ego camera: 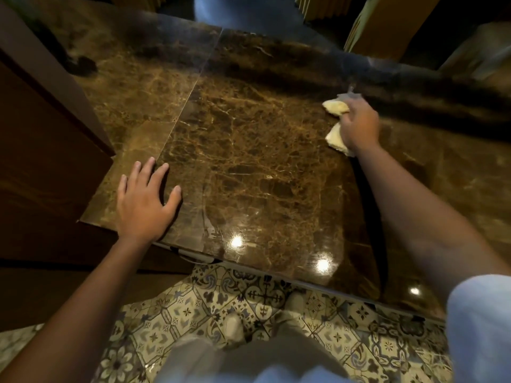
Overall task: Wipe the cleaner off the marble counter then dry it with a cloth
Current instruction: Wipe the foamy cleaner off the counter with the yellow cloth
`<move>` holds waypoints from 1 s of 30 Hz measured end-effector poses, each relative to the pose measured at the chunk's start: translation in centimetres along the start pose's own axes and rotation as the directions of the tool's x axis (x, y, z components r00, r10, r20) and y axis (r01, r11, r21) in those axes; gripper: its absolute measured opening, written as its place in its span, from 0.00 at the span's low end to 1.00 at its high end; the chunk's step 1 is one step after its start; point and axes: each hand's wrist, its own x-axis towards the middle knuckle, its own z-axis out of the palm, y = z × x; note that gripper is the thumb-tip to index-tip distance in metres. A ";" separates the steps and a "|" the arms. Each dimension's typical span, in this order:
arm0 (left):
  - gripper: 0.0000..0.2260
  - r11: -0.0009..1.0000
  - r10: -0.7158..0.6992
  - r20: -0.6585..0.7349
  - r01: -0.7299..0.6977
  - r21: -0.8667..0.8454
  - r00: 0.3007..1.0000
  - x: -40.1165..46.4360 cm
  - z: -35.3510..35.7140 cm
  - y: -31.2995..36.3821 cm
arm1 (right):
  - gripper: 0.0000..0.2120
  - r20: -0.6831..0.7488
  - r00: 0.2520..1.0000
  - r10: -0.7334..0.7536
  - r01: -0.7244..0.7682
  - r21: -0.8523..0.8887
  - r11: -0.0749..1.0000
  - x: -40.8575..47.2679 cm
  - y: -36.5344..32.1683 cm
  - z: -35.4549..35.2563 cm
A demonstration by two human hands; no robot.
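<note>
One cloth [336,107], pale yellow and bunched up, sits on the marble counter [262,167] toward the far right, close to the dark band along the back edge. Right hand [359,125] grips it, fingers curled over the wad, pressing it onto the stone; two lumps of fabric stick out, one past the fingertips and one near the wrist (hand is motion-blurred, so finger detail is soft). Right arm reaches out across the slab from a light sleeve [481,327] at the lower right. Left hand [146,200] lies flat on the counter near the front left corner, fingers straight and spread, holding nothing, well apart from the cloth. Counter is brown veined marble with a straight seam [190,89] running from the back toward the left hand, and glossy light spots [237,241] near the front edge. Dark wooden cabinet [41,139] stands at the left. Patterned floor tiles [262,297] show below the front edge.
</note>
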 end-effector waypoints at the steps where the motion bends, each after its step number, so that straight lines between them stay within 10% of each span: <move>1: 0.30 1.000 0.001 0.001 -0.001 0.002 1.000 0.0 0.0 0.0 | 0.22 0.057 0.995 -0.087 0.087 0.005 0.996 -0.2 -1.8 1.0; 7: 0.30 1.000 0.007 0.004 -0.007 -0.003 1.000 0.0 0.0 -0.1 | 0.24 0.342 0.745 -0.572 0.543 0.187 0.819 -9.0 -10.1 5.2; 13: 0.29 0.999 0.023 -0.010 -0.023 -0.025 1.000 0.0 0.3 -0.4 | 0.23 0.397 0.623 -0.674 0.565 0.367 0.739 -23.2 -10.5 4.0; 23: 0.14 0.895 0.221 -0.060 -0.227 -0.384 0.973 -4.8 -3.7 5.8 | 0.17 0.281 0.958 -0.061 -0.126 0.600 0.790 -30.3 -8.0 -6.0; 30: 0.14 0.485 0.541 0.182 -0.128 -0.865 0.821 -16.0 -7.0 21.1 | 0.17 0.140 0.953 0.269 -0.199 0.958 0.207 -33.5 -6.0 -12.1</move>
